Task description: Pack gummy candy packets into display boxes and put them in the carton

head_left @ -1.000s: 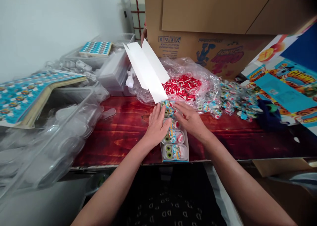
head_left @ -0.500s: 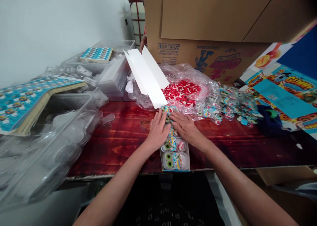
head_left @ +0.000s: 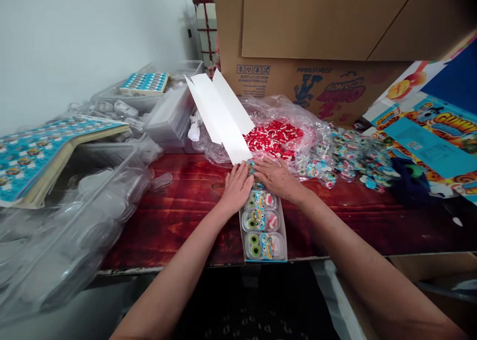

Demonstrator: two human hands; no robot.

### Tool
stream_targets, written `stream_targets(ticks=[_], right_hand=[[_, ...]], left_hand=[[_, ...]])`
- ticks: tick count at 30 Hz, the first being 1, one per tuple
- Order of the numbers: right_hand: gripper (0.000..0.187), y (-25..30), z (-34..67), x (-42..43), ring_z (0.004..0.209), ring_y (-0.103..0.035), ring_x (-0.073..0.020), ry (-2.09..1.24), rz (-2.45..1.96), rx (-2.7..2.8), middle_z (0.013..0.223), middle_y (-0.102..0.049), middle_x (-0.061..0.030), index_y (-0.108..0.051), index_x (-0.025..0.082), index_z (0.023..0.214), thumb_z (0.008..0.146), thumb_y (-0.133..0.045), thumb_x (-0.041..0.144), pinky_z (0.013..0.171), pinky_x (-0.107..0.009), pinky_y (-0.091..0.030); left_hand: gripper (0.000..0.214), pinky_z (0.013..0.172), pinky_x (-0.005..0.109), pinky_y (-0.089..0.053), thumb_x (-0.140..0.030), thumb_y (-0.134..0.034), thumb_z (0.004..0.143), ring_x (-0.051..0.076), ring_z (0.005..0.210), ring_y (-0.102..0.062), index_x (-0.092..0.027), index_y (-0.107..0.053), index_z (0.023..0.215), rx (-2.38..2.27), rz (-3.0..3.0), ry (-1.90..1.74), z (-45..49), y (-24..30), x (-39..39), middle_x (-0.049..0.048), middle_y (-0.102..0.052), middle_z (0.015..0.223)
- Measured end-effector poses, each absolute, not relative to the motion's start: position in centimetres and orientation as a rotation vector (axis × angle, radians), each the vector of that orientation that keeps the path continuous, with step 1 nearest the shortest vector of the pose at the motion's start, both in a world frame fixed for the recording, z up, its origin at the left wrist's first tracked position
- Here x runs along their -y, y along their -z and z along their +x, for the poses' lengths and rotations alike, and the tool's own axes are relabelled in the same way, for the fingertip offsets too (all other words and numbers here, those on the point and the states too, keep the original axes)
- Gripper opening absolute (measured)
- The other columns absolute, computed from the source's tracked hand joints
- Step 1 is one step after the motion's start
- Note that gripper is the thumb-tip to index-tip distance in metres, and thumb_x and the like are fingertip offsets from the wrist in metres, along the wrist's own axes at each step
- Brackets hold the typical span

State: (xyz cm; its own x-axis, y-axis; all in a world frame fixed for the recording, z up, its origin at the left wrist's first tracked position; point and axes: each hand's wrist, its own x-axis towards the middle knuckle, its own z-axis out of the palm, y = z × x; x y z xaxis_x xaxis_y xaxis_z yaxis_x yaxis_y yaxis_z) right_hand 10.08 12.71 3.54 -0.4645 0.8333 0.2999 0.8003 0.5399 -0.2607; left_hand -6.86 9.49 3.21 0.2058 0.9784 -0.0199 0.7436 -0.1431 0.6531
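Head view: we see two bare hands side by side at the far end of a narrow box (head_left: 283, 230) that lies lengthwise at the near edge of the red wooden worktop (head_left: 179, 206). The left hand (head_left: 236, 186) and right hand (head_left: 276, 177) both lie flat, fingers stretched out and touching the packs beneath them. Neither grip is closed around anything. We count three candy packs (head_left: 261, 219) showing in a row inside the box nearer us; any further ones are hidden under the hands. The box's two white lid flaps (head_left: 219, 111) stand raised just beyond the fingertips. Behind them sits one clear bag of red-and-white sweets (head_left: 276, 133), and to its right a loose heap of packs (head_left: 346, 156) too many to count. One large cardboard carton (head_left: 316, 46) stands at the back. On the left we see clear plastic trays (head_left: 93, 201) piled up, and two stacks of blue printed sheets (head_left: 33, 141).
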Motion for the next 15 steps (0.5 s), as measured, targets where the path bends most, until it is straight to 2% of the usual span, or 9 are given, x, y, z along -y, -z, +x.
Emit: stream_targets(ticks=[5,12,15], right_hand=[[0.037,-3.8,10.2,-12.6,0.125,-0.059,-0.0286,-0.161,-1.245,2.418,0.129,-0.067,-0.0075,-0.071,0.024,0.119,0.099,-0.042,0.034,0.117,-0.062,-0.022],[0.035,-3.1,9.8,-13.7,0.129,-0.055,-0.0295,-0.175,-1.252,2.399,0.135,-0.064,-0.0062,-0.069,0.027,0.122,0.097,-0.045,0.032,0.117,-0.066,-0.019],[0.037,-3.8,10.3,-13.9,0.129,-0.056,-0.0267,-0.319,-1.209,2.330,0.135,-0.064,-0.0051,-0.068,0.028,0.124,0.098,-0.044,0.036,0.119,-0.061,-0.023]], left_hand=[[0.059,0.124,0.048,-0.010,-0.041,-0.026,0.099,0.024,0.153,-0.012,-0.017,-0.028,0.154,-1.605,1.954,-0.600,-7.0,-3.3,-9.2,0.0059,-0.023,0.163],[0.059,0.123,0.052,-0.009,-0.044,-0.028,0.099,0.026,0.153,-0.010,-0.021,-0.028,0.154,-1.623,1.950,-0.630,-7.0,-3.1,-9.0,0.0068,-0.022,0.164],[0.059,0.123,0.051,-0.009,-0.045,-0.030,0.099,0.026,0.153,-0.009,-0.022,-0.029,0.154,-1.626,1.911,-0.673,-7.2,-3.2,-8.9,0.0065,-0.022,0.164]])
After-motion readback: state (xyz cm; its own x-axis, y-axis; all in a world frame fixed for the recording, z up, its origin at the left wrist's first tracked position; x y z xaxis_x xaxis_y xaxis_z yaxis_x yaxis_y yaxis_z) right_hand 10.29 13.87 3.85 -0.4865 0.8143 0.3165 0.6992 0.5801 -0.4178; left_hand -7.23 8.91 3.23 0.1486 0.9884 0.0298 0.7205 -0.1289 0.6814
